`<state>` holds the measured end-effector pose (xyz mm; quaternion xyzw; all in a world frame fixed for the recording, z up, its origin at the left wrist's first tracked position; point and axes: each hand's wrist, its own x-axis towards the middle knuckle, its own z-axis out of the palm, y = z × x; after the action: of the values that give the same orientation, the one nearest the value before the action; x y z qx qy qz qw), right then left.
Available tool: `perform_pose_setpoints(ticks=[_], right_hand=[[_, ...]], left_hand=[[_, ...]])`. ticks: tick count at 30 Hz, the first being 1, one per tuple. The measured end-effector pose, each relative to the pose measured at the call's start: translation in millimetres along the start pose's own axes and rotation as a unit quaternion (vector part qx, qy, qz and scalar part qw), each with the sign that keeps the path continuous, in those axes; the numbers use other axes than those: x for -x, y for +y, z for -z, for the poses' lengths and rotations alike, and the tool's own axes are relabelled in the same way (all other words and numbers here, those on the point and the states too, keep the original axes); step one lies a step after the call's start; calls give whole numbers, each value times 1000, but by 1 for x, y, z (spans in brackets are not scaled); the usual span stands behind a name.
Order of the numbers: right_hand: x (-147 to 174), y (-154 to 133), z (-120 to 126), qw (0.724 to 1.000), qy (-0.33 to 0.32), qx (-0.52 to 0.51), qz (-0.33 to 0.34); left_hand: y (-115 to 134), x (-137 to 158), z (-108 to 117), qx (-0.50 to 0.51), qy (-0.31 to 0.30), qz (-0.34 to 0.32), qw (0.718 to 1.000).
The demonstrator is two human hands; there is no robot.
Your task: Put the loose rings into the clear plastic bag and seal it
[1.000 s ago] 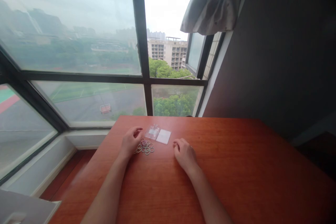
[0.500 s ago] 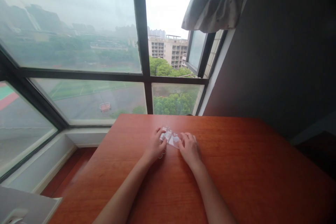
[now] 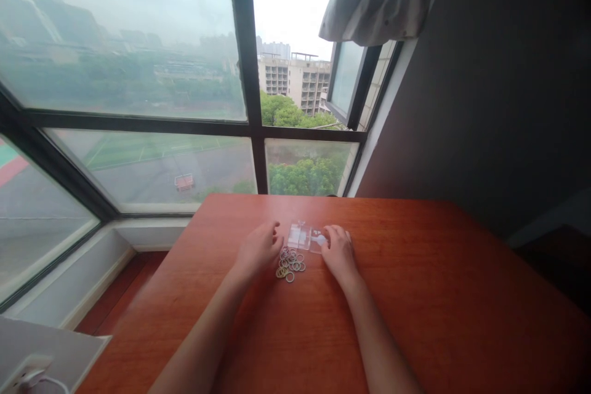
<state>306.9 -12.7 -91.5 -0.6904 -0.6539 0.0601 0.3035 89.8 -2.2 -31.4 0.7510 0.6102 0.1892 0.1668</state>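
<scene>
A small clear plastic box (image 3: 299,236) lies opened out on the table, its transparent lid (image 3: 317,240) folded flat to the right. My right hand (image 3: 339,250) has its curled fingers at the lid's right edge, holding it. To the left of the box is my left hand (image 3: 259,249), thumb and fingers apart, with nothing in it. A loose pile of small rings (image 3: 292,261), mostly pale with some yellowish, rests just in front of the box, close to my left fingertips.
The reddish-brown wooden table (image 3: 429,295) reaches to a large dark-framed window (image 3: 256,129). A curtain (image 3: 378,0) hangs at the upper right beside a dark wall (image 3: 498,92). At the lower left, a cable is plugged into a socket (image 3: 32,375).
My left hand has let go of the box and moved left, uncovering the pile of rings. My right hand stays at the lid. The view has tilted slightly.
</scene>
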Motion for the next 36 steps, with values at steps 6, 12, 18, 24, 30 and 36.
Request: perform_pose_setpoints(ticks=[6,12,18,24,30,36], right_hand=[[1,-6,0,999,-23,-25,10],[5,-14,-2,997,-42,-44,37],[4,-15,-2,996,-37,-56,50],[0,-16,23,999,-18,-42,-18],[8,-27,50,983,-179,-33,6],[18,-41,46,971,-236,11,31]], left_hand=[[-8,7,27,-11,-160,-24,987],[11,14,22,51,-217,-99,970],[18,14,18,108,-268,-137,948],[6,10,25,113,-198,-123,966],[-8,4,25,59,-75,-90,991],[-7,2,11,4,-78,-102,992]])
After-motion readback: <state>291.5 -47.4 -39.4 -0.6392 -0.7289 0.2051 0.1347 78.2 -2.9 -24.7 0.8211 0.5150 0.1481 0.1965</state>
